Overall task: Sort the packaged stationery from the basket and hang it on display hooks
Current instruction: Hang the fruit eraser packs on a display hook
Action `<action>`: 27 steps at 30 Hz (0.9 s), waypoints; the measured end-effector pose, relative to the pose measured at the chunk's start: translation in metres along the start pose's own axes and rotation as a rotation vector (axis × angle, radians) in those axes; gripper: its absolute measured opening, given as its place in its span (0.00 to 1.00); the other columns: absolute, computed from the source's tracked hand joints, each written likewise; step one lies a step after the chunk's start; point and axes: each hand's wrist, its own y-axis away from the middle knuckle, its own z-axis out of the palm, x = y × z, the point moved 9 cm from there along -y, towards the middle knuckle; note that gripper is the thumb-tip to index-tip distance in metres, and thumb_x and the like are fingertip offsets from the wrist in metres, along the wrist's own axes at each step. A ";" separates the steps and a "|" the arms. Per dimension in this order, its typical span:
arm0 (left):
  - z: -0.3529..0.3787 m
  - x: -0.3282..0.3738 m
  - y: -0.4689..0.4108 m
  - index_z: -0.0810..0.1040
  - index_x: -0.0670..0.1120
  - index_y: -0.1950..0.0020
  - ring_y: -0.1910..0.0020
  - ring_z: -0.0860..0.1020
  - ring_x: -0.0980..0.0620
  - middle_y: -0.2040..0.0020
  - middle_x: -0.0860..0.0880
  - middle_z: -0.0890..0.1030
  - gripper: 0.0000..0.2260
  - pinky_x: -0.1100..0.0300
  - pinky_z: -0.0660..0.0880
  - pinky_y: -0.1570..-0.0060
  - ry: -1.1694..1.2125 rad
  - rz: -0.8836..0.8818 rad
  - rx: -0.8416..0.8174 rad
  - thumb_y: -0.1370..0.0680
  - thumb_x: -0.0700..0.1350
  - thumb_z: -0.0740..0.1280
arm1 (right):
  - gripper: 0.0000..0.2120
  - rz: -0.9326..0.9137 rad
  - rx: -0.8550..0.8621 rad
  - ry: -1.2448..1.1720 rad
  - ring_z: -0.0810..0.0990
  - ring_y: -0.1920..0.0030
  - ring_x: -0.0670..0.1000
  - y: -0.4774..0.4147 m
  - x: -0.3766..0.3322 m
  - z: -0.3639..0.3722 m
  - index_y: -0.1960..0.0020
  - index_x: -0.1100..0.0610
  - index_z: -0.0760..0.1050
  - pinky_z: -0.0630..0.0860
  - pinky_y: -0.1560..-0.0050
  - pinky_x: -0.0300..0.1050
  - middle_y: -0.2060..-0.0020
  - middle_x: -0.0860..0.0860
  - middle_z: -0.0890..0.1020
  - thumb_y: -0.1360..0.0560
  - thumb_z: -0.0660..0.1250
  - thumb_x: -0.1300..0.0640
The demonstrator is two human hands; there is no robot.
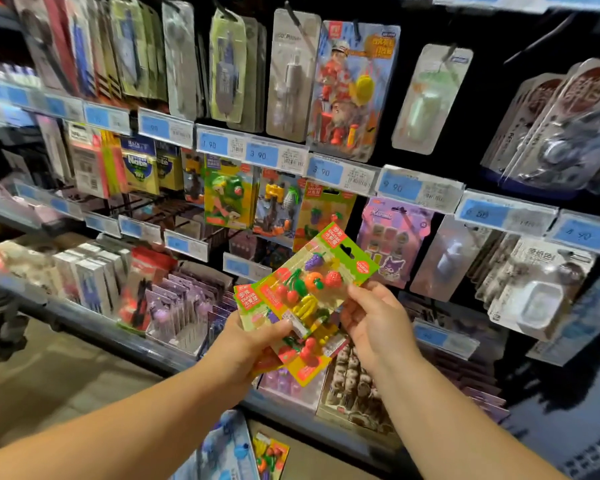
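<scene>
Fig. 1. My left hand [253,344] grips spare packs [302,362]; my right hand [374,320] pinches the top pack [319,275], its hole [346,251] tilted up toward matching hung packs [323,209], apparently ready for hanging beside them.

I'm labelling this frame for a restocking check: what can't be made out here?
Head view, all:
Count of eraser packs the left hand grips: they overlap beneath the top pack, which the right hand pinches.
Hook of the hanging fruit pack: behind the price labels.
Packs below the arms: cut off by the bottom edge.
Label barcodes: blurred.
</scene>
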 end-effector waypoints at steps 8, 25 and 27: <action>-0.001 0.006 -0.011 0.74 0.42 0.44 0.63 0.84 0.45 0.55 0.42 0.85 0.19 0.54 0.81 0.65 0.101 0.014 -0.043 0.31 0.43 0.76 | 0.07 -0.045 0.023 0.081 0.81 0.59 0.51 -0.011 0.010 0.009 0.48 0.54 0.73 0.76 0.62 0.46 0.58 0.50 0.83 0.17 0.57 0.61; -0.013 -0.004 -0.019 0.74 0.45 0.37 0.53 0.80 0.40 0.46 0.40 0.81 0.34 0.42 0.79 0.52 0.153 -0.077 0.036 0.35 0.64 0.74 | 0.08 -0.348 -0.065 0.664 0.80 0.48 0.56 -0.002 -0.010 0.029 0.45 0.42 0.72 0.76 0.43 0.62 0.50 0.52 0.81 0.18 0.57 0.54; -0.006 -0.002 -0.016 0.73 0.45 0.35 0.53 0.82 0.39 0.44 0.39 0.82 0.41 0.43 0.80 0.51 0.100 -0.075 -0.044 0.42 0.61 0.80 | 0.08 -0.374 -0.096 0.700 0.80 0.48 0.53 0.000 -0.011 0.031 0.42 0.45 0.72 0.77 0.43 0.60 0.50 0.50 0.82 0.17 0.57 0.54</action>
